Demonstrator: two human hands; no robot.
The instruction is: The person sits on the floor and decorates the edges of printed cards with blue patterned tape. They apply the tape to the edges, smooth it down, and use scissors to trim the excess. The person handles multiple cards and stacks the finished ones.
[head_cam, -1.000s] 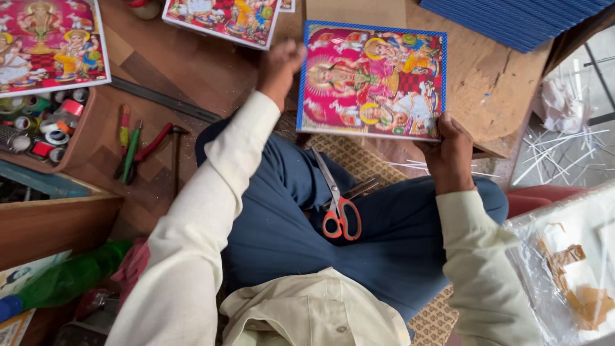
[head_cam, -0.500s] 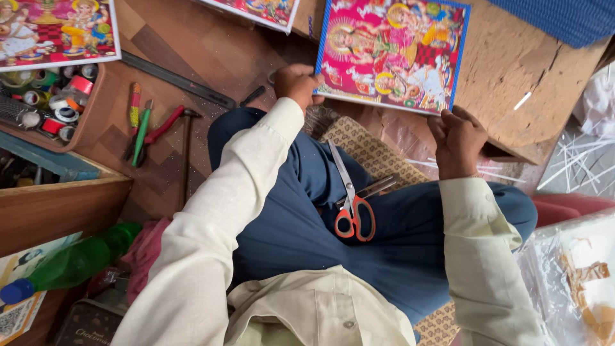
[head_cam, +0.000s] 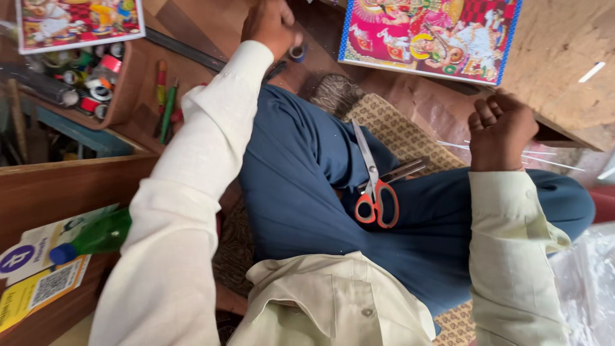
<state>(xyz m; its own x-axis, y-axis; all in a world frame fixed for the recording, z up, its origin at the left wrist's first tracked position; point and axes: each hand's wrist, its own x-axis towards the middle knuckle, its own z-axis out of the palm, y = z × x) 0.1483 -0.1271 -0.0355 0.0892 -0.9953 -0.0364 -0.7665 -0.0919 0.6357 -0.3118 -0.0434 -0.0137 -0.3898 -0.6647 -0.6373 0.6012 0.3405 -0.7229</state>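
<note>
the left grip (head_cam: 272, 25) is clenched around a small blue roll of tape (head_cam: 297, 52) on the wooden tabletop (head_cam: 564, 83). the right grip (head_cam: 500, 131) is a closed fist, holding nothing visible, just below the colourful picture (head_cam: 429, 35). orange-handled scissors (head_cam: 375, 186) rest on the lap.

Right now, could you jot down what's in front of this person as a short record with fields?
left hand: closed on a small roll of tape
right hand: fist, nothing visibly held
lap: orange-handled scissors on blue trousers
board: colourful picture print on wooden board
left side: tray of tape rolls, green bottle
</note>
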